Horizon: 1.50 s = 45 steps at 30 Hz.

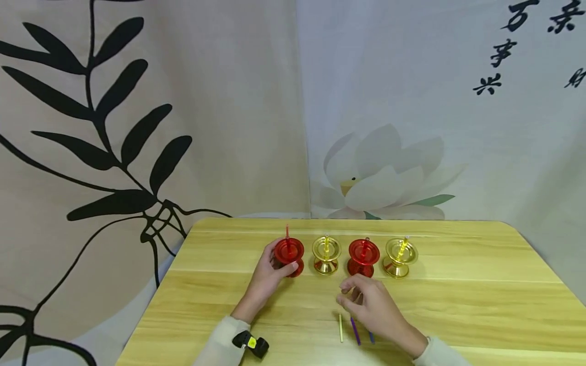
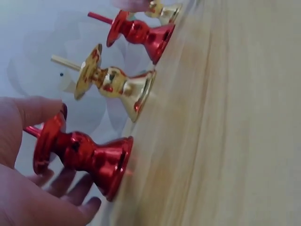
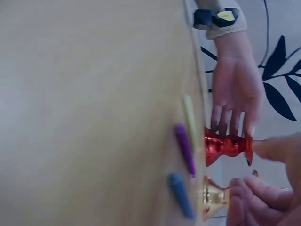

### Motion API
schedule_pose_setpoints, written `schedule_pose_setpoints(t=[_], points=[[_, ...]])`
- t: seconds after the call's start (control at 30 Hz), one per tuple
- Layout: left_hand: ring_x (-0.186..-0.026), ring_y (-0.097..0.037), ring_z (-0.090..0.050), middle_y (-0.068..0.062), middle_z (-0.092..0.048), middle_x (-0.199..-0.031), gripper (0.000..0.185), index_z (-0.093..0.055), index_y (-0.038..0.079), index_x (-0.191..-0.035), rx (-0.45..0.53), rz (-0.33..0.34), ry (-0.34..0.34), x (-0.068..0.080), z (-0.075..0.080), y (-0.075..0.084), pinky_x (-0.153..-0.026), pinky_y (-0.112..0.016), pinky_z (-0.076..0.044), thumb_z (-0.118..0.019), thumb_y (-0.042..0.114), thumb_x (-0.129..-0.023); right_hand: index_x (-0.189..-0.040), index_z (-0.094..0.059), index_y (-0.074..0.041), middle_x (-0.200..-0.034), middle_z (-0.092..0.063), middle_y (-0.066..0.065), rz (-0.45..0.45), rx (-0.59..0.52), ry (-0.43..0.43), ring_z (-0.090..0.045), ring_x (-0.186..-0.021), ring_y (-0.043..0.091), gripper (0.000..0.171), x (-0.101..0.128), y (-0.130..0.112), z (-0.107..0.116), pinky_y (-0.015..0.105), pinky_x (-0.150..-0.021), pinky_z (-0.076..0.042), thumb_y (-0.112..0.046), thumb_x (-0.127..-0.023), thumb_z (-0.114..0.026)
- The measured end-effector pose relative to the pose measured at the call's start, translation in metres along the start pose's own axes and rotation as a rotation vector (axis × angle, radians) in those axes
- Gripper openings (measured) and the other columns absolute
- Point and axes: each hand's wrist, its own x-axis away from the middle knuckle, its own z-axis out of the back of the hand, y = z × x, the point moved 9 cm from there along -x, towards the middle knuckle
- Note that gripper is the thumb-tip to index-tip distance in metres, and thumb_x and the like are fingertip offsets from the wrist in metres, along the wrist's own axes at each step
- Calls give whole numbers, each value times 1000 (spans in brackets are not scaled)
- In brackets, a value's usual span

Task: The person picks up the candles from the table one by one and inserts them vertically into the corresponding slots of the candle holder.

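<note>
Left hand [image 1: 267, 272] gripping the leftmost red candle holder [image 1: 297, 248]; thumb across the near side, other fingers round the far side; holder upright on the wooden surface [image 1: 476, 310], a thin red stick [image 1: 287, 232] standing up from its dish. Right hand [image 1: 373, 305] raised in front of the second red holder [image 1: 363, 260]; fingers loosely bent, thumb set apart from them, nothing visible between; whether the fingertips touch that holder's base, cannot tell.

Under and just beside the right hand, three loose sticks on the surface; pale yellow stick [image 1: 341, 328] to the left, purple stick [image 1: 355, 331] in the middle, blue stick [image 1: 372, 337] to the right, partly hidden by the hand in the head view.

Four holders in a row near the far edge, red and gold alternating, standing apart; first gold holder [image 1: 326, 266] between the two reds, second gold holder [image 1: 396, 269] at the right end; thin yellow sticks upright in both golds.

Pale sleeves on both arms; black wrist device [image 1: 251, 343] at the left cuff; beyond the surface, a pale backdrop [image 1: 247, 112] printed with dark leaves, a white lotus, black characters.
</note>
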Motion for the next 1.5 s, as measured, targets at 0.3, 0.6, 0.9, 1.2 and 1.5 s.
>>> schedule_pose_setpoints(t=[0.3,0.6,0.9,1.2,1.5], points=[[-134,-46,-58,-25,-58,-145,70,-46,-7,-152,-137,37,50,29,2,16,-113,-64,-46,-84,11,-96,-92,-71,-22,-94,-59,-19,-12,271,-161,-47,-90,6,41,25,2,-10,32,-81,-50,-53,-80,-96],[-135,-44,-60,-23,-63,-144,66,-51,-6,-152,-271,5,-172,50,-44,26,-115,-64,-46,-81,23,-101,-82,-67,-28,-93,-54,-20,63,344,-185,-41,-84,4,48,27,-5,-18,33,-78,-45,-64,-72,-97],[-155,-46,-41,-25,-36,-173,97,-22,0,-173,-302,-57,-202,38,-81,18,-124,-66,-34,-78,34,-102,-87,-69,-26,-90,-53,-19,32,365,-220,-41,-84,5,47,27,-4,-21,30,-73,-38,-56,-70,-100],[-154,-43,-43,-25,-45,-167,102,-14,3,-175,-212,-94,-86,12,-96,14,-125,-63,-33,-80,27,-101,-90,-73,-23,-89,-54,-20,66,366,-225,-42,-85,3,36,27,-6,-25,29,-74,-37,-39,-70,-99],[-151,-42,-46,-27,-47,-164,97,-16,10,-176,-170,-74,-49,-8,-105,15,-123,-64,-37,-78,28,-103,-87,-73,-24,-76,-55,-26,69,240,-280,-44,-78,-2,27,22,-7,-28,27,-73,-37,-19,-72,-95]])
